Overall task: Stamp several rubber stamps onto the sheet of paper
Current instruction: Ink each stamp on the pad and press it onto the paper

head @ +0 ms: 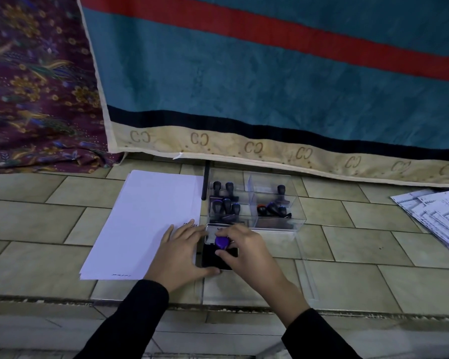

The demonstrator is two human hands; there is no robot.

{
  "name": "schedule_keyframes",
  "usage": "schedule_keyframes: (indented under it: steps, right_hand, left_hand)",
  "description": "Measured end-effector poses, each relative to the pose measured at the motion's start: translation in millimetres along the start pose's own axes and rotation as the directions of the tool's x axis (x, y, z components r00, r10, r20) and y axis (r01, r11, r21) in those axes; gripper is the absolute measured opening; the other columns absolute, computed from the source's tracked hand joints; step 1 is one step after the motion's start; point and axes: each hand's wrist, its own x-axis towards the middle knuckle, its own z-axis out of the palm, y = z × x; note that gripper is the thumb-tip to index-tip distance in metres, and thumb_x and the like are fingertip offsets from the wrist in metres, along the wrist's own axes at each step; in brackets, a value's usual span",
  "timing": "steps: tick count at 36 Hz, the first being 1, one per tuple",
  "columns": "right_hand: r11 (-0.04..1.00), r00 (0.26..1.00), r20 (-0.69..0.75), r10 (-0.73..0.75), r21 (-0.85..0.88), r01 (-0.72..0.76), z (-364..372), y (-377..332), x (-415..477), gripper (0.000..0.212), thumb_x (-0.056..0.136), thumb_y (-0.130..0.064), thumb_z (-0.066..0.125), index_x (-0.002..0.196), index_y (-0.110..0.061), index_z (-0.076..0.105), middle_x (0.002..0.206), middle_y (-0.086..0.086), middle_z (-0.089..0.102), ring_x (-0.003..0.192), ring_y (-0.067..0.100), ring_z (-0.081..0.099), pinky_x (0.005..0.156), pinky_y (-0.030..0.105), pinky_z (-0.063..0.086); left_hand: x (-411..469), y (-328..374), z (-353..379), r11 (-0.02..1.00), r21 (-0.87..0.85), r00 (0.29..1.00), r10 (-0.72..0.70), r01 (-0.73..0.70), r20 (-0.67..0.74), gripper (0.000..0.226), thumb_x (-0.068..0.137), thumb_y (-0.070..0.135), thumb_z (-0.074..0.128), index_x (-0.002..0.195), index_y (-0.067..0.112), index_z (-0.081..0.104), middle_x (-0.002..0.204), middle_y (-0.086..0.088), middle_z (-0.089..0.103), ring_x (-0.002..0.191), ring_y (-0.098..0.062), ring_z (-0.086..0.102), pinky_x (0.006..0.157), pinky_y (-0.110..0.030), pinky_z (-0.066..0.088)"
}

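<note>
— Where is this?
— A home, I think. The floor (347,244) has tiles, a big blue blanket (244,73) hangs down, and a flowery cloth (31,86) lies beside it

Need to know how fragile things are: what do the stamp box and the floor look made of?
The stamp box looks like clear, glossy hard plastic or acrylic: the stamps show through its walls and its edges catch light. The floor looks like glazed ceramic tile, mottled greenish-beige with dark grout lines.

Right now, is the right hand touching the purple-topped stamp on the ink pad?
Touching: the head view shows the right hand with fingers wrapped around the purple-topped stamp.
</note>
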Motion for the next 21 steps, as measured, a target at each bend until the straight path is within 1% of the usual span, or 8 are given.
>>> schedule_keyframes:
  steps: [6,12,16,21]
  right_hand:
    - [0.999,1.000,-0.005,-0.026,-0.036,0.026,-1.1,-1.7,-1.3,0.030,0.081,-0.016,0.070,0.110,-0.011,0.064,0.103,0.006,0.065,0.089,0.018,0.063,0.083,0.034,0.055]
    - [0.999,0.999,-0.012,-0.033,-0.043,0.032,-1.2,-2.8,-2.1,0.028,0.080,-0.015,0.071,0.107,-0.009,0.065,0.100,0.006,0.065,0.087,0.018,0.062,0.081,0.033,0.054]
    - [0.995,0.998,0.013,-0.054,-0.080,0.054,1.2,-4.0,-4.7,0.023,0.079,-0.013,0.071,0.101,-0.008,0.065,0.098,0.006,0.064,0.088,0.019,0.061,0.079,0.028,0.051]
    - [0.994,1.000,0.003,-0.012,-0.107,0.012,-0.2,-4.3,4.3,0.021,0.082,-0.014,0.068,0.101,-0.007,0.064,0.099,0.007,0.063,0.089,0.020,0.060,0.080,0.028,0.049]
  left_hand:
    - [0.3,-1.6,0.8,1.000,-0.002,1.000,-0.005,0.005,0.009,0.095,0.057,0.089,0.050,0.136,0.037,0.040,0.150,0.023,0.031,0.143,0.001,0.011,0.119,-0.034,-0.001]
    - [0.7,-1.8,0.3,1.000,-0.018,1.000,-0.003,0.004,0.006,0.095,0.056,0.089,0.050,0.135,0.037,0.042,0.149,0.022,0.033,0.143,0.000,0.014,0.120,-0.036,0.003]
    - [1.0,-2.1,0.8,0.999,-0.045,1.000,-0.003,0.003,0.003,0.095,0.055,0.090,0.051,0.134,0.037,0.042,0.149,0.022,0.034,0.143,-0.001,0.015,0.120,-0.036,0.005]
    - [1.8,-3.2,1.7,0.999,-0.045,1.000,0.003,-0.003,-0.013,0.094,0.054,0.089,0.052,0.132,0.037,0.044,0.147,0.022,0.036,0.143,-0.002,0.017,0.120,-0.037,0.007]
